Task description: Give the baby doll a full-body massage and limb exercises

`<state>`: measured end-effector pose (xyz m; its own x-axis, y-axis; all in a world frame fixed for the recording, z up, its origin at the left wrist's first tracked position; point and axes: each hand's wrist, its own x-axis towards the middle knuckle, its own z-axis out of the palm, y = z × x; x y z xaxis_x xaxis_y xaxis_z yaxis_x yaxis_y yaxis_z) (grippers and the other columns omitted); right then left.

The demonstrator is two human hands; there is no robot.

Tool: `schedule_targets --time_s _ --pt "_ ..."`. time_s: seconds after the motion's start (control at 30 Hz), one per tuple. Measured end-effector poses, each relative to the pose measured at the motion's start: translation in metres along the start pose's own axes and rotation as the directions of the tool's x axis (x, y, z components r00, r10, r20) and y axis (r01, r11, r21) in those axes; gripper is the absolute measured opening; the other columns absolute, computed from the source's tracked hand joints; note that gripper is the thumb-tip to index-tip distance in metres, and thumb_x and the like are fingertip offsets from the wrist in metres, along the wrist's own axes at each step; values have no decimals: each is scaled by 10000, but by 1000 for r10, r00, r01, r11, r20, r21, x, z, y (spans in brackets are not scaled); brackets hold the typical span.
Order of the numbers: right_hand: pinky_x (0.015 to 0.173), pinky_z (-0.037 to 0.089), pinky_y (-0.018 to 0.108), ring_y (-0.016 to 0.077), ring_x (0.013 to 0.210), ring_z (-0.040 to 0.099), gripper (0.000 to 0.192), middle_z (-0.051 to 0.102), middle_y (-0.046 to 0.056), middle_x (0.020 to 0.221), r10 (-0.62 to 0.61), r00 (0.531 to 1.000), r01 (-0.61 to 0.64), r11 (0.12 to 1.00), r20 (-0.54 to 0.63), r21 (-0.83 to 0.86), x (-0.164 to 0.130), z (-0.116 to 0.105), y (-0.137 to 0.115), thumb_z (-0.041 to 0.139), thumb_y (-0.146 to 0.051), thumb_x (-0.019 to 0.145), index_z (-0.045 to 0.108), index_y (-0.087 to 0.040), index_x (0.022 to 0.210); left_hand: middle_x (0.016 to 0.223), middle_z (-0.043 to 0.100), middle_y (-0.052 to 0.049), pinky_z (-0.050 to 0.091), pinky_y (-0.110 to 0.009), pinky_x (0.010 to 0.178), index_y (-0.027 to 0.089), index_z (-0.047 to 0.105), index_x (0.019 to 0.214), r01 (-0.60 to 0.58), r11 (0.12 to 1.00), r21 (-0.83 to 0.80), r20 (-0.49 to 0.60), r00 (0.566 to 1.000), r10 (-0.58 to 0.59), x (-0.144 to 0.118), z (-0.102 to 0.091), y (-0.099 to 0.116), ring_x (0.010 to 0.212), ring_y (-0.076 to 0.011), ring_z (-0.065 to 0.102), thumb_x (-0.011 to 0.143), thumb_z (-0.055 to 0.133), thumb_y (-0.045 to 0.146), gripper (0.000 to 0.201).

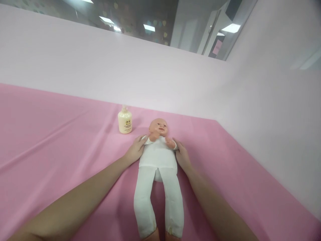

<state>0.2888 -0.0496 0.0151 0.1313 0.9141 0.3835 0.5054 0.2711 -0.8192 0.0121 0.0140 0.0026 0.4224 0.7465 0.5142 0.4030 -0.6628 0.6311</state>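
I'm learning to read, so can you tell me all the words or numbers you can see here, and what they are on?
Bottle: a small dark picture and lines of print on its front, too small and blurred to read.
Doll: no words on its white clothes.
Pink cloth: no words.
Pink paper on the far wall: too far away to read.

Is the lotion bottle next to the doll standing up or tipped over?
Upright. The cream lotion bottle stands on its base on the pink cloth, pump top pointing up, left of the baby doll's head and apart from both hands.
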Motion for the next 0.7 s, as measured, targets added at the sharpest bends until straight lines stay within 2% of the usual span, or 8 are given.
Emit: schedule_targets --time_s 0.07,0.13,0.37,0.47,0.57,0.63,0.7 --pt "1113 381 420 212 1262 520 583 571 38 1360 -17 1000 17 1000 23 -21 0 1 -1 386 -129 789 577 -262 1324 1429 439 -79 317 -503 1133 338 374 1483 -40 998 48 64 997 36 -1 2 -4 1323 -273 386 936 382 161 575" --pt "1104 391 414 209 1241 537 589 585 37 1346 -26 1000 27 1000 16 -13 1 3 -3 386 -127 776 593 -260 1311 1439 423 -78 313 -507 1133 349 362 1488 -45 997 70 82 996 39 -2 4 -8 1326 -275 375 933 380 155 588" --pt "1107 377 431 215 1237 543 575 621 20 1312 41 999 -40 993 -7 110 3 0 -1 446 -145 747 607 -270 1285 1430 463 -86 307 -493 1141 285 387 1475 -25 1000 -4 23 999 25 0 1 -3 1322 -263 407 934 370 170 553" --pt "1046 428 439 237 1154 592 493 673 23 1221 149 989 -141 958 -13 249 5 -2 2 527 -192 736 640 -254 1212 1439 471 -82 293 -474 1157 254 344 1479 40 992 -117 -42 998 -45 2 -3 4 1332 -251 420 938 401 213 545" --pt "952 479 435 260 1019 636 358 712 64 1076 272 960 -231 906 -71 355 8 -3 8 583 -271 737 670 -187 1074 1462 450 -88 293 -453 1160 234 312 1469 130 959 -252 -99 982 -160 2 -3 5 1354 -246 413 940 439 270 545" --pt "949 484 435 264 1024 636 374 700 84 1095 306 947 -244 886 -101 395 9 -2 14 580 -310 756 645 -168 1096 1438 466 -102 312 -442 1147 221 319 1440 183 928 -324 -142 961 -239 2 -2 2 1341 -248 431 934 473 313 537" --pt "956 493 449 273 1070 631 447 678 96 1161 305 944 -236 891 -124 388 9 -2 22 566 -344 784 598 -176 1197 1386 498 -116 352 -433 1115 214 315 1415 231 896 -378 -179 932 -316 1 -1 -3 1299 -249 472 920 513 349 551"
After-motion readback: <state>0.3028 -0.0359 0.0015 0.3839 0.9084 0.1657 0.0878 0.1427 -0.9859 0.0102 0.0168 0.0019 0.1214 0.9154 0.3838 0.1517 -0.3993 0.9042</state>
